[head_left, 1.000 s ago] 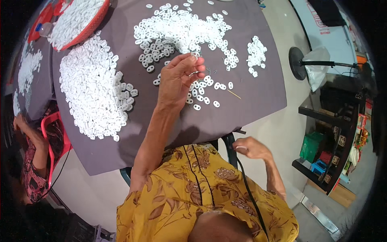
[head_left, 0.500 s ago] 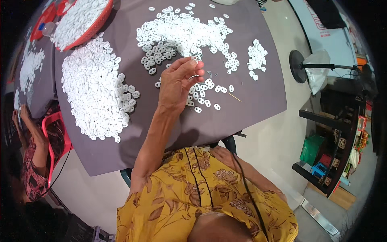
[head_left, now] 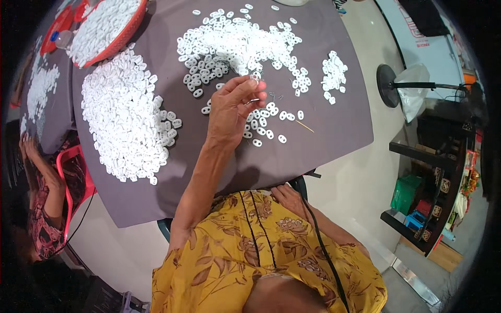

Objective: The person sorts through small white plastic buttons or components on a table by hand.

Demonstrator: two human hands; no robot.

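Observation:
My left hand (head_left: 229, 112) is raised over the middle of the table, thumb and forefinger pinched together. At the fingertips shows a small white oval piece with two holes (head_left: 255, 76), partly hidden by the thumb. A thin shiny bit of metal (head_left: 251, 101) shows by the curled lower fingers; whether they grip it I cannot tell. Beneath and beside this hand, loose white oval pieces (head_left: 262, 121) lie with small metal pins (head_left: 272, 96) and a thin wooden stick (head_left: 305, 126). My right hand (head_left: 290, 200) rests flat on my lap by the table edge, holding nothing visible.
A large heap of white pieces (head_left: 122, 120) lies left, another heap (head_left: 235, 41) at the back, a small one (head_left: 334, 75) right. A red basket (head_left: 121, 43) full of pieces stands far left. Beyond it, another person's arms (head_left: 44, 167) reach a second table. A black-based stand (head_left: 386, 86) is right.
My left hand has shifted very slightly, still pinched, with the white piece at its fingertips. The right hand's fingers show a little more, and the whole view has drifted slightly.

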